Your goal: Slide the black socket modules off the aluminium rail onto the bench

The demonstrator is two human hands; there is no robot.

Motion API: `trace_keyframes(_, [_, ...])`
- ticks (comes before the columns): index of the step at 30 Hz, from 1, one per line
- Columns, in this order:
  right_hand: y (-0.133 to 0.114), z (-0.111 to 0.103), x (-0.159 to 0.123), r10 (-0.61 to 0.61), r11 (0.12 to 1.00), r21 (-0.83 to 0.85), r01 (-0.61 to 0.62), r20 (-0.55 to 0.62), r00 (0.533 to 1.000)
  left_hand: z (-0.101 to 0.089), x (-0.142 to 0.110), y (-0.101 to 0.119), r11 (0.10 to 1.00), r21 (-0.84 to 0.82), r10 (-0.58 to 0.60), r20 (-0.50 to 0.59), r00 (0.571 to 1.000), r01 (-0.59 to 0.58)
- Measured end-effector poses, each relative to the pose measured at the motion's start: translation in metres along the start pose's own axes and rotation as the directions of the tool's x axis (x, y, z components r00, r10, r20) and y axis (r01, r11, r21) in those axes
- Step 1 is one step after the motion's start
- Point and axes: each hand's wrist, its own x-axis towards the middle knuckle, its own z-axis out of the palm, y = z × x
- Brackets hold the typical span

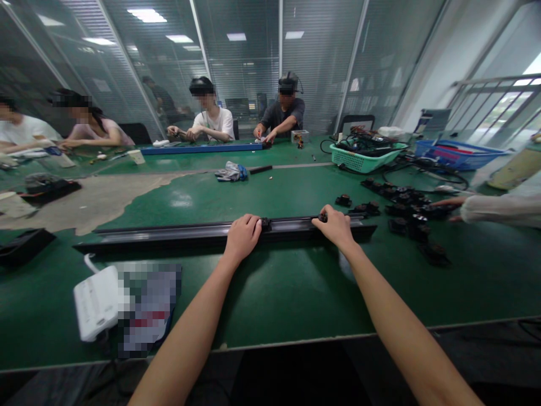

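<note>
A long black metal rail (220, 231) lies across the green workbench (279, 293) in front of me. My left hand (243, 237) curls over the rail, with its fingertips beside a small black block (265, 224) seated on it. Farther right, my right hand (333, 225) grips the rail at a second black block (323, 217), which is partly hidden by my fingers. Several similar black parts (406, 211) lie in a loose heap to the right of the rail.
A co-worker's hand and white sleeve (486, 207) reach in at the right. A white device (97, 301) and a pixelated item (147, 307) lie near me on the left. A green basket of cables (363, 159), a blue basket (456, 153), and gloves (231, 172) are farther off.
</note>
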Motion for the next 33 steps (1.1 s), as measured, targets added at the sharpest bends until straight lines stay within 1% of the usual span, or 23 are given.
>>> trace_keyframes(6, [0.001, -0.002, 0.001, 0.027, 0.998, -0.059, -0.025, 0.036, 0.999, -0.001, 0.001, 0.001, 1.000, -0.003, -0.002, 0.014, 1.000, 0.002])
trace_keyframes(12, [0.007, -0.004, 0.008, 0.029, 1.000, 0.001, -0.029, 0.099, 0.995, 0.000, 0.000, 0.000, 1.000, -0.007, -0.001, -0.001, 1.000, 0.001])
trace_keyframes(15, [0.009, -0.006, 0.014, 0.031, 1.000, 0.002, -0.032, 0.135, 0.990, 0.000, 0.000, 0.000, 1.000, -0.006, 0.002, -0.003, 1.000, -0.002])
trace_keyframes(18, [0.012, -0.006, 0.017, 0.003, 1.000, -0.031, 0.002, 0.156, 0.988, -0.001, 0.000, 0.000, 1.000, -0.008, 0.003, -0.007, 1.000, -0.003])
trace_keyframes(20, [0.016, -0.005, 0.015, -0.045, 0.998, -0.044, 0.052, 0.154, 0.987, -0.001, 0.000, 0.000, 1.000, -0.003, 0.000, -0.010, 1.000, 0.000])
trace_keyframes(23, [0.024, 0.000, 0.008, -0.167, 0.985, -0.028, 0.170, 0.088, 0.982, 0.000, -0.001, 0.000, 1.000, 0.002, -0.004, -0.010, 1.000, 0.004])
trace_keyframes(25, [0.028, 0.006, 0.001, -0.231, 0.973, -0.007, 0.231, -0.008, 0.973, -0.001, -0.001, 0.001, 1.000, 0.000, -0.003, -0.004, 1.000, 0.003])
trace_keyframes(26, [0.030, 0.009, -0.002, -0.242, 0.970, 0.003, 0.242, -0.059, 0.969, -0.001, -0.001, 0.001, 1.000, -0.001, -0.003, -0.001, 1.000, 0.003])
trace_keyframes(28, [0.033, 0.014, -0.007, -0.238, 0.969, 0.030, 0.244, -0.135, 0.962, -0.001, -0.001, 0.001, 1.000, -0.001, -0.001, 0.006, 1.000, 0.001])
trace_keyframes(29, [0.033, 0.016, -0.008, -0.234, 0.969, 0.049, 0.244, -0.155, 0.960, -0.001, -0.001, 0.001, 1.000, 0.001, -0.002, 0.007, 1.000, 0.002])
trace_keyframes(33, [0.034, 0.018, -0.009, -0.175, 0.971, 0.129, 0.200, -0.182, 0.968, 0.000, 0.000, 0.001, 1.000, 0.009, -0.010, 0.010, 1.000, 0.010])
